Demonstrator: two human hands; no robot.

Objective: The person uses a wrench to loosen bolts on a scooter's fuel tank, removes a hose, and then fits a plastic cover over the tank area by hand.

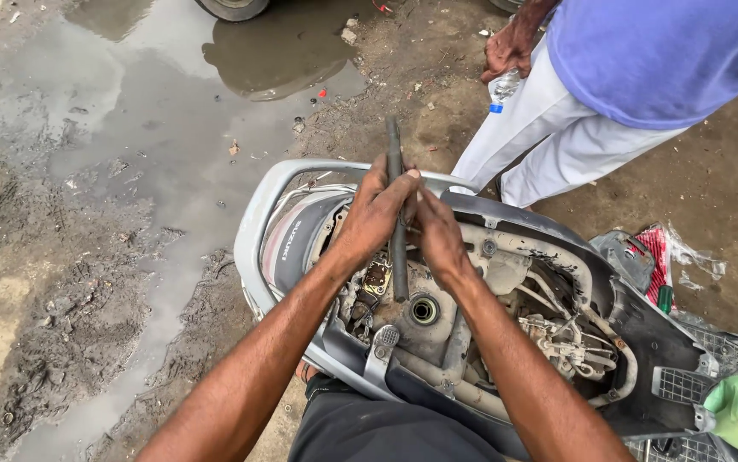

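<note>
Hands [403, 218] w/ rod [396, 214] above scooter opening [425, 310]

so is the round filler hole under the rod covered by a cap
No, the round filler hole sits open and dark below the lower end of the dark rod held by both hands.

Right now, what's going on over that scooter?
A person leans over a scooter with its seat off and the insides showing. Both hands, left hand and right hand, grip a dark rod held upright above the open filler hole. The rod's lower end hangs just beside that hole. A second person stands behind on the muddy ground, holding a plastic bottle. A puddle lies further back.
</note>
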